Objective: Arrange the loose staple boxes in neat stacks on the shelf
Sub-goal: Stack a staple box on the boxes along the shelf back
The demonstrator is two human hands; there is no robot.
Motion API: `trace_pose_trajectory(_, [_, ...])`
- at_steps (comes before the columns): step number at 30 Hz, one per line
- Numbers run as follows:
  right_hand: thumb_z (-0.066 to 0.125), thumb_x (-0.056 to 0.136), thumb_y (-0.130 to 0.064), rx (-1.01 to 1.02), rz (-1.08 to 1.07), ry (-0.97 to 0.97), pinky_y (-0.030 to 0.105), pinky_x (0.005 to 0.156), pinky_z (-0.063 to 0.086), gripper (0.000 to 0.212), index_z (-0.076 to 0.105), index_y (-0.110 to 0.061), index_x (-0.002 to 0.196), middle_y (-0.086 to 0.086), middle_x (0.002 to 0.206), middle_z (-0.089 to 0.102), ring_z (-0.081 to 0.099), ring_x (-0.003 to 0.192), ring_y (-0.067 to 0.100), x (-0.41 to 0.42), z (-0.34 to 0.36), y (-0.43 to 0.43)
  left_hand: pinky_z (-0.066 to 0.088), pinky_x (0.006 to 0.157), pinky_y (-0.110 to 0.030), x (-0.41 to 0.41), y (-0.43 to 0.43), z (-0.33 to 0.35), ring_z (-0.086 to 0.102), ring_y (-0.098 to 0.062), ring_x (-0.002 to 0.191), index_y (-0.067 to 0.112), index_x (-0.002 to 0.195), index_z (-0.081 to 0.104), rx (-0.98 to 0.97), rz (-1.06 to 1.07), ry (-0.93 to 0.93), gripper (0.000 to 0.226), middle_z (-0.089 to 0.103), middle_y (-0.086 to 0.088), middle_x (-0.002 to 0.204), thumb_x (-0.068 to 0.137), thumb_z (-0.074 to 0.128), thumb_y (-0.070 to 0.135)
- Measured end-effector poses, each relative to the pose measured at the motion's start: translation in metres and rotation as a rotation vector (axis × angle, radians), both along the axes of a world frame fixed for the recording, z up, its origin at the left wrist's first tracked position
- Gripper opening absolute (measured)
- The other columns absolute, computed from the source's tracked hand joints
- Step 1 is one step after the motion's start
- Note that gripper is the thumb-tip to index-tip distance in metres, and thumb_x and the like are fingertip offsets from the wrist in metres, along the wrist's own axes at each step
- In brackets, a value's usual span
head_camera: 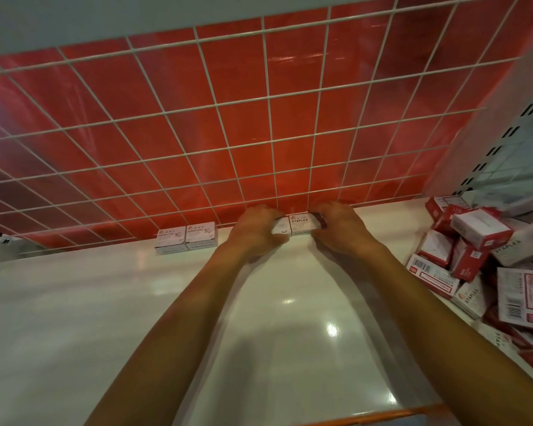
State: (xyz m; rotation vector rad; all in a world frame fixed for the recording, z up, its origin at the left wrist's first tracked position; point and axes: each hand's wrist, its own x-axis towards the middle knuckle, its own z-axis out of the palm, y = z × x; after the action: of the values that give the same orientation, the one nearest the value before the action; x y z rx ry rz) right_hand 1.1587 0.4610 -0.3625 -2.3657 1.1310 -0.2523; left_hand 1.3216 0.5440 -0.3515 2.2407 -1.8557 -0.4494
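White staple boxes point(299, 224) labelled STAPLES stand in a short row at the back of the white shelf point(136, 302), against the wire grid. My left hand point(257, 233) grips the row's left end, fingers curled over a box. At the right end, my right hand point(339, 232) holds the row the same way. Between the two hands the middle box shows its printed top. A loose heap of red and white staple boxes point(486, 265) lies at the shelf's right side.
Two white paper clip boxes point(186, 238) stand side by side left of my hands, by the grid. A white wire grid point(228, 133) with a red panel behind closes the back. An orange strip point(382, 416) edges the shelf front.
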Motion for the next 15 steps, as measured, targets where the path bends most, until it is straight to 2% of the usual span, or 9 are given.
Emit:
trace_pose_trajectory(4, [0.070,0.082,-0.015,0.000,0.020,0.020,0.035,0.090,0.050,0.034,0.064,-0.018,0.116,0.005,0.119,0.064,0.056,0.112,0.028,-0.001,0.004,-0.002,0.049,0.073,-0.025,-0.002,-0.005,0.000,0.059,-0.015,0.095,0.026,0.119,0.065,0.014,-0.037,0.041,0.042,0.067,0.001,0.112,0.079,0.073,0.036])
trace_pose_trajectory(7, [0.069,0.083,-0.015,-0.003,0.026,0.035,0.037,0.093,0.049,0.036,0.063,-0.020,0.118,0.004,0.123,0.063,0.054,0.114,0.029,-0.004,0.006,-0.004,0.037,0.062,-0.013,-0.005,-0.009,-0.001,0.057,-0.012,0.093,0.024,0.120,0.065,-0.021,-0.052,0.059,0.042,0.067,0.001,0.113,0.080,0.073,0.035])
trace_pose_trajectory(9, [0.069,0.083,-0.015,0.013,0.022,0.027,0.040,0.094,0.049,0.038,0.063,-0.024,0.120,0.002,0.124,0.063,0.054,0.115,0.029,-0.007,0.005,-0.007,0.031,0.058,-0.011,-0.009,-0.010,-0.002,0.052,-0.008,0.086,0.024,0.118,0.065,-0.048,-0.055,0.070,0.041,0.067,0.001,0.112,0.079,0.073,0.035])
trace_pose_trajectory(12, [0.070,0.083,-0.017,0.032,0.014,0.038,0.040,0.093,0.050,0.039,0.063,-0.026,0.120,0.002,0.123,0.063,0.054,0.114,0.028,-0.012,0.003,-0.013,0.033,0.057,-0.013,-0.014,-0.013,-0.006,0.052,-0.008,0.080,0.025,0.114,0.066,-0.065,-0.058,0.067,0.038,0.068,0.002,0.107,0.079,0.073,0.036])
trace_pose_trajectory(15, [0.069,0.084,-0.019,0.033,0.006,0.044,0.040,0.093,0.050,0.037,0.063,-0.027,0.119,0.001,0.122,0.064,0.054,0.115,0.027,-0.016,0.001,-0.018,0.041,0.065,-0.020,-0.022,-0.018,-0.007,0.059,-0.015,0.088,0.026,0.117,0.065,-0.066,-0.041,0.052,0.041,0.067,0.000,0.109,0.079,0.072,0.040])
